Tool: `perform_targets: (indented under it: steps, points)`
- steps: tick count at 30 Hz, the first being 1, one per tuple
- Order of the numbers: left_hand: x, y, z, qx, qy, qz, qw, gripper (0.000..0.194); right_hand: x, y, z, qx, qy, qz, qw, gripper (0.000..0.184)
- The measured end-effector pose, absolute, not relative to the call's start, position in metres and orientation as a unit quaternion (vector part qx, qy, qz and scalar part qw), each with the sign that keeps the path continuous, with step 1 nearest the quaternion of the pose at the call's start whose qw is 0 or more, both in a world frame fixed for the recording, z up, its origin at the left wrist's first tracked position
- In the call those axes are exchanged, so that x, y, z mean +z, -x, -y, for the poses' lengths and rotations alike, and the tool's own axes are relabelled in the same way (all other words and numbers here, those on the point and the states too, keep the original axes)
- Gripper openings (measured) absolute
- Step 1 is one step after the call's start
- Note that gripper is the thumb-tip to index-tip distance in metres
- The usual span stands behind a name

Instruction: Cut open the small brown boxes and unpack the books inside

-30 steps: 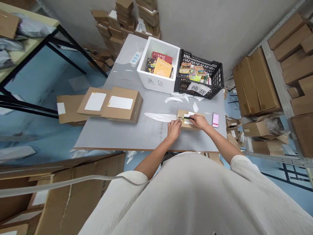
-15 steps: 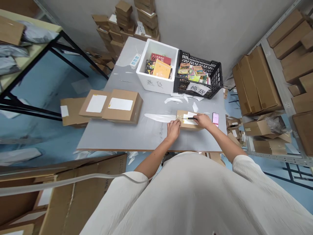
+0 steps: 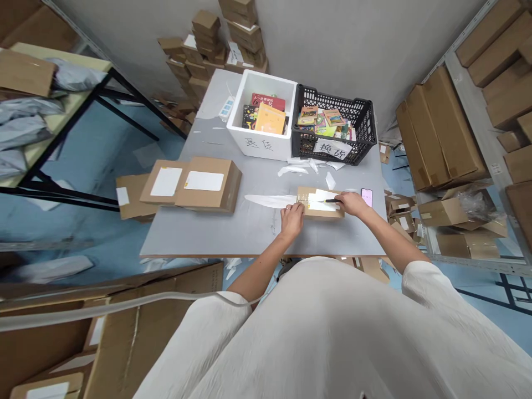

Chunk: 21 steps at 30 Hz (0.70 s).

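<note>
A small cardboard box (image 3: 305, 209) with clear tape and a white label (image 3: 319, 198) lies on the grey table (image 3: 199, 233) in front of me. Its left end is gripped by my left hand (image 3: 292, 218), fingers curled at the near edge; a ring shows on one finger. My right hand (image 3: 349, 203) is closed round the black handle of a box cutter (image 3: 331, 200). The thin tip points left, over the label and along the top of the box. Whether the blade touches the cardboard I cannot tell.
Two labelled cartons (image 3: 208, 185) stand at the left. Behind are a white foam bin (image 3: 260, 145) and a black crate (image 3: 302, 145), both holding books. Paper scraps (image 3: 293, 169) lie before them. A phone (image 3: 366, 197) rests at the right; shelves (image 3: 455, 77) hold more boxes.
My right hand and the box cutter have slid slightly right along the box. My left hand keeps its place on the left end. The whole view has shifted a little.
</note>
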<state>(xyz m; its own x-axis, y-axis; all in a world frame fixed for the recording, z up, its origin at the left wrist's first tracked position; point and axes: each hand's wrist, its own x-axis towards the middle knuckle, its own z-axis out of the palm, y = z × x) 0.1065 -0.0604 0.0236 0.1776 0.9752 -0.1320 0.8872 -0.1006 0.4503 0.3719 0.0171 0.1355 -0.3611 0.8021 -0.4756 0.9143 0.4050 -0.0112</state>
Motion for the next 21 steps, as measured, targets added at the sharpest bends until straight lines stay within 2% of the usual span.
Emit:
perform_targets:
  steps: [6,13,21]
  points:
    - [0.020,-0.107,0.060,0.101,-0.729,-0.641,0.219,0.039,0.133,-0.416,-0.012,-0.136,-0.552,-0.797,0.205,0.041]
    - [0.023,-0.109,0.058,0.095,-0.721,-0.651,0.218,0.041,0.141,-0.465,-0.002,-0.123,-0.567,-0.788,0.209,0.037]
    - [0.024,-0.122,0.058,0.073,-0.733,-0.647,0.196,0.048,0.125,-0.512,0.019,-0.160,-0.607,-0.765,0.144,0.040]
